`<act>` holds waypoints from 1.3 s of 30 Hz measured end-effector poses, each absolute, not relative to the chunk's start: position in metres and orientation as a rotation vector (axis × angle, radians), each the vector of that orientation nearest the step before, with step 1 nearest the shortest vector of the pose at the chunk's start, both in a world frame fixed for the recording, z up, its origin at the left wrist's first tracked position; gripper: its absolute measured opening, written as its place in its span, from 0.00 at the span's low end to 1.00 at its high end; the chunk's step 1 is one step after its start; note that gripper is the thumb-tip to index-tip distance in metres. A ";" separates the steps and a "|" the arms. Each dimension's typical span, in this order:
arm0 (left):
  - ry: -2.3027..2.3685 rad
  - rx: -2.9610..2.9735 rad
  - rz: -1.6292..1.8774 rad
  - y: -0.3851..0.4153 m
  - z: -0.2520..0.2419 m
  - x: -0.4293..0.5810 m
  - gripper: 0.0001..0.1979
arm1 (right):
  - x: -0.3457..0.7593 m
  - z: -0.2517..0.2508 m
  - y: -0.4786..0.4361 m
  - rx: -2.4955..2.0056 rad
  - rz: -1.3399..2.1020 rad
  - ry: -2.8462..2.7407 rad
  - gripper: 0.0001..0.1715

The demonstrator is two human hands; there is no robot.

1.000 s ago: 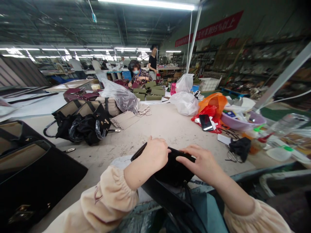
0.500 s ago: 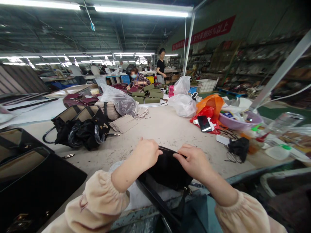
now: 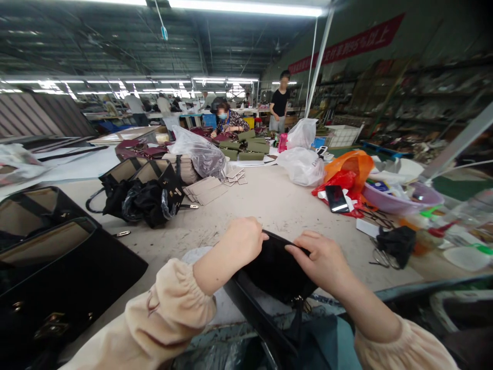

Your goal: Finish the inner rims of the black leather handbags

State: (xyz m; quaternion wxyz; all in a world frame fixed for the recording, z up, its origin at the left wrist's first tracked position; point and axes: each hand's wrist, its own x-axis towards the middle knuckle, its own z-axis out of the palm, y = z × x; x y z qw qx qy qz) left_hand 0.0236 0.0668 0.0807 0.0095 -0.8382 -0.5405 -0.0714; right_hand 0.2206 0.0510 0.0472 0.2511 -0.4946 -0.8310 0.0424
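A black handbag (image 3: 275, 270) lies at the near edge of the worktable (image 3: 254, 200), its dark inside partly in view. My left hand (image 3: 243, 245) is closed on the bag's upper edge, thumb toward the middle. On the same edge, farther right, my right hand (image 3: 319, 257) pinches the rim between thumb and fingers. Between the hands the edge runs as a thin dark band. A black strap (image 3: 256, 313) hangs down from the bag toward my lap. Small metal fittings (image 3: 298, 299) show at its lower right.
Black bags (image 3: 61, 277) stand at the left, with another bundle (image 3: 142, 198) behind them. Beige card pieces (image 3: 206, 190) lie mid-table. To the right are a phone (image 3: 336, 199), a purple basin (image 3: 404, 198) and bottles. Two co-workers are beyond the green pieces (image 3: 246, 146).
The view has shifted a little, so the table's contents appear farther right. Both hands keep their hold on the bag's edge, with hardly any change in grip.
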 end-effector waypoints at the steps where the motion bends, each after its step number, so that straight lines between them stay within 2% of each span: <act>1: -1.693 -2.613 -0.223 0.066 0.081 0.024 0.17 | 0.221 0.048 0.051 -1.342 0.120 -2.266 0.19; 10: -1.741 -2.625 -0.209 0.061 0.086 0.024 0.15 | 0.214 0.064 0.048 -1.456 0.213 -2.383 0.17; 15: -1.748 -2.613 -0.227 0.062 0.082 0.023 0.15 | 0.195 0.070 0.053 -1.551 0.084 -2.449 0.19; 19: -1.739 -2.614 -0.233 0.064 0.080 0.023 0.15 | 0.189 0.067 0.053 -1.605 0.020 -2.402 0.16; 39: -1.689 -2.619 -0.119 0.071 0.086 -0.002 0.18 | 0.191 0.063 0.057 -1.558 0.001 -2.455 0.16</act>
